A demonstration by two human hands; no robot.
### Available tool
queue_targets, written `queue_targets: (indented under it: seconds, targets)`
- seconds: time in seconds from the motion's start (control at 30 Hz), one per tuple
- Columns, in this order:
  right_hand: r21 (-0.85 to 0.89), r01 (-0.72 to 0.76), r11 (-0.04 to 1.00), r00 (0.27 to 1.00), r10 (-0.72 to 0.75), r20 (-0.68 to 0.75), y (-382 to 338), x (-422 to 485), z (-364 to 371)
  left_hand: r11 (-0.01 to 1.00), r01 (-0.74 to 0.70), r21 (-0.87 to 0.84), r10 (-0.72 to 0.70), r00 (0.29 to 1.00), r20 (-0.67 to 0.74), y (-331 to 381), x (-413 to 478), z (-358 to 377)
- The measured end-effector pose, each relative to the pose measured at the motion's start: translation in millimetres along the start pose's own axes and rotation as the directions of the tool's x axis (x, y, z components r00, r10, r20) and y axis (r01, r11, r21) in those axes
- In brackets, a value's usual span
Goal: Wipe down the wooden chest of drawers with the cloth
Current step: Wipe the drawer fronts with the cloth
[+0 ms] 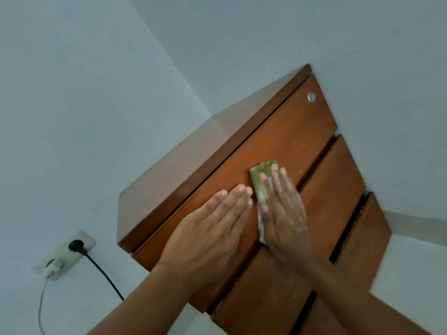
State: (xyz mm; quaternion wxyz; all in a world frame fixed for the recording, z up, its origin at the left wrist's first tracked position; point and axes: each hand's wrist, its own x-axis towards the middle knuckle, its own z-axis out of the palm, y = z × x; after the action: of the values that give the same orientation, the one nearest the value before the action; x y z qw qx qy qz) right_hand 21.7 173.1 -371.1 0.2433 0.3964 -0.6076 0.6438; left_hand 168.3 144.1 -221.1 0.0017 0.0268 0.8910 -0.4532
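A brown wooden chest of drawers (pixel 278 141) stands against a pale wall, seen tilted, with three drawer fronts and a round metal lock (pixel 311 96) on the top one. A folded green cloth (pixel 260 176) lies flat on the top drawer front. My right hand (pixel 281 209) presses flat on the cloth, fingers together, with pale dust on the skin. My left hand (pixel 212 223) rests flat on the same drawer front just left of the cloth, holding nothing.
A white wall socket (pixel 72 250) sits left of the chest with a black plug (pixel 77 245) and cable, and a white adapter (pixel 54 268) with a thin cord. Pale walls surround the chest.
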Motion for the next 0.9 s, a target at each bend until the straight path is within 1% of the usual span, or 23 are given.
queue_targets:
  seconds: [0.07, 0.13, 0.17, 0.23, 0.27, 0.3, 0.33, 0.37, 0.4, 0.43, 0.47, 0.5, 0.53, 0.57, 0.6, 0.67, 0.73, 0.77, 0.83, 0.87, 0.9]
  targets:
    - [-0.032, -0.120, 0.992, 0.993, 0.120, -0.001, 28, 10, -2, 1.000, 0.014, 0.001, -0.014, 1.000, -0.009, 2, -1, 2]
    - [-0.070, -0.258, 0.964, 0.965, 0.255, -0.055, 54, 26, -10, 0.999, 0.033, 0.021, -0.033, 0.999, -0.013, 3, -3, 3]
    - [-0.074, -0.333, 0.940, 0.941, 0.325, -0.098, 64, 36, -17, 0.999, 0.043, 0.032, -0.042, 0.999, -0.021, 4, -3, 3]
    - [-0.006, -0.483, 0.876, 0.865, 0.476, -0.156, 68, 53, -32, 0.997, 0.063, 0.047, -0.062, 0.997, -0.040, 8, -9, 5]
    - [0.040, -0.516, 0.856, 0.842, 0.515, -0.164, 61, 59, -37, 0.996, 0.072, 0.052, -0.070, 0.996, -0.051, 11, -15, 7]
    - [0.086, -0.506, 0.858, 0.842, 0.513, -0.164, 46, 64, -41, 0.995, 0.080, 0.061, -0.077, 0.996, -0.054, 14, -22, 8]
    - [0.132, -0.443, 0.887, 0.872, 0.460, -0.166, 21, 67, -41, 0.993, 0.089, 0.079, -0.085, 0.995, -0.049, 16, -31, 9]
    - [0.169, -0.318, 0.933, 0.924, 0.345, -0.167, -11, 67, -40, 0.990, 0.095, 0.106, -0.092, 0.995, -0.036, 18, -41, 9]
    - [0.199, -0.147, 0.969, 0.972, 0.179, -0.155, -44, 63, -36, 0.986, 0.096, 0.138, -0.094, 0.995, -0.017, 20, -52, 9]
    - [0.212, 0.042, 0.976, 0.991, -0.014, -0.133, -72, 57, -29, 0.983, 0.088, 0.162, -0.089, 0.996, 0.003, 20, -64, 8]
    - [0.207, 0.219, 0.953, 0.974, -0.203, -0.095, -94, 49, -21, 0.982, 0.074, 0.171, -0.079, 0.997, 0.021, 21, -76, 8]
    - [0.189, 0.360, 0.914, 0.932, -0.360, -0.032, -110, 42, -13, 0.983, 0.058, 0.173, -0.066, 0.997, 0.038, 21, -89, 6]
    - [0.164, 0.450, 0.878, 0.886, -0.462, 0.047, -118, 38, -7, 0.983, 0.041, 0.178, -0.051, 0.997, 0.053, 20, -101, 5]
    - [0.136, 0.491, 0.860, 0.855, -0.506, 0.117, -120, 36, -3, 0.983, 0.029, 0.184, -0.043, 0.997, 0.068, 19, -111, 4]
    - [0.112, 0.505, 0.856, 0.843, -0.517, 0.150, -115, 38, 0, 0.981, 0.026, 0.191, -0.041, 0.996, 0.075, 19, -118, 2]
    - [0.083, 0.502, 0.861, 0.851, -0.509, 0.131, -100, 46, 2, 0.978, 0.037, 0.204, -0.054, 0.996, 0.076, 18, -123, 2]
    - [0.062, 0.442, 0.895, 0.889, -0.446, 0.102, -80, 57, 1, 0.980, 0.059, 0.192, -0.074, 0.995, 0.069, 20, -121, 0]
    - [0.053, 0.373, 0.926, 0.923, -0.376, 0.081, -66, 63, 0, 0.981, 0.067, 0.181, -0.080, 0.995, 0.063, 20, -119, 0]
    - [0.059, 0.170, 0.984, 0.984, -0.173, 0.034, -38, 75, -5, 0.984, 0.072, 0.162, -0.081, 0.995, 0.052, 21, -115, -1]
    - [0.063, 0.082, 0.995, 0.996, -0.084, 0.024, -25, 80, -7, 0.985, 0.072, 0.156, -0.080, 0.996, 0.046, 21, -112, -1]
    - [0.066, 0.023, 0.998, 1.000, -0.024, 0.016, -15, 85, -9, 0.986, 0.070, 0.153, -0.077, 0.996, 0.040, 21, -109, -1]
